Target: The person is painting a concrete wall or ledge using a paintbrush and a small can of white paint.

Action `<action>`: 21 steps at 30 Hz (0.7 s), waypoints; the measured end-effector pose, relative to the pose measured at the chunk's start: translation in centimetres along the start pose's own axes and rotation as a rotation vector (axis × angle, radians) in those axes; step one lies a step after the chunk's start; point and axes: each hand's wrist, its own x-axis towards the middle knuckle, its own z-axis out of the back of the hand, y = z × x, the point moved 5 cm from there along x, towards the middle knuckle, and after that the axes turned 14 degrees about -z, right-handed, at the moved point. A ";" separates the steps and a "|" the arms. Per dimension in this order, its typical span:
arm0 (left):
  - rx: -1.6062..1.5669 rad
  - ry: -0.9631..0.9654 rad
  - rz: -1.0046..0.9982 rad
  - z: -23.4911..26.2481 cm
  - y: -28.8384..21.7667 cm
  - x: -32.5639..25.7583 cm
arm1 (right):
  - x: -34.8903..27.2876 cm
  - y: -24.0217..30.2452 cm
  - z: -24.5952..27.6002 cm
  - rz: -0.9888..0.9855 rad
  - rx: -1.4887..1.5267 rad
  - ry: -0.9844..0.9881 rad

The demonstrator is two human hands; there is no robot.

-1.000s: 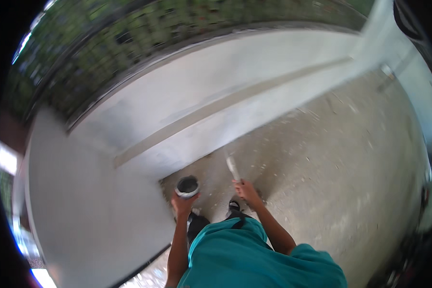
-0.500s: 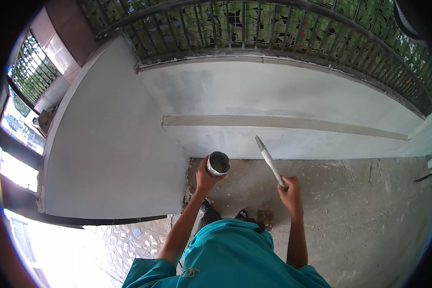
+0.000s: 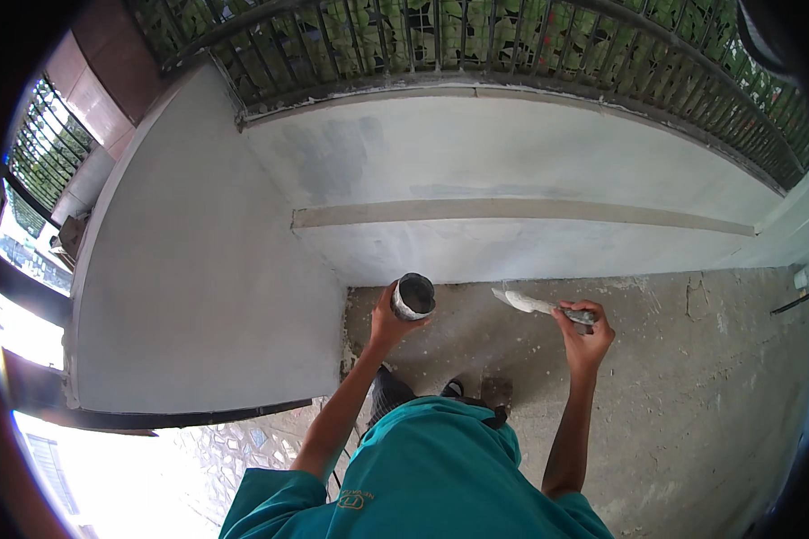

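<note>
My left hand (image 3: 388,325) is wrapped round a small round paint pot (image 3: 414,297), white and smeared outside, with a ragged rim and a dark grey inside. What lies in the pot is too dark to make out. Off to the right, my right hand (image 3: 586,334) grips the grey handle of a paintbrush (image 3: 530,304). Its white-coated end points left, toward the pot, without touching it. Both hands are held out over the floor, in front of the pale wall (image 3: 476,256).
A narrow beige ledge (image 3: 512,211) runs along the far wall. Above it stands a dark metal railing (image 3: 440,40) with greenery behind. A pale side wall (image 3: 180,269) rises at the left. A brown block (image 3: 496,390) lies by my feet on the stained concrete floor (image 3: 674,395).
My right hand has moved right and slightly up, and the paintbrush has swung from a steep slant to nearly level. The left hand with the pot has shifted slightly up and right.
</note>
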 end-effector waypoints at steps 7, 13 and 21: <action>-0.077 0.047 0.065 -3.4 0.5 -4.6 | -0.5 0.1 -0.3 0.023 0.157 0.110; -0.038 0.015 0.070 -3.2 -0.2 -4.6 | -0.2 1.5 0.3 -0.231 0.497 -0.030; 0.031 -0.017 0.038 -2.2 -1.0 -2.9 | -0.4 2.9 -3.8 -0.321 0.611 0.027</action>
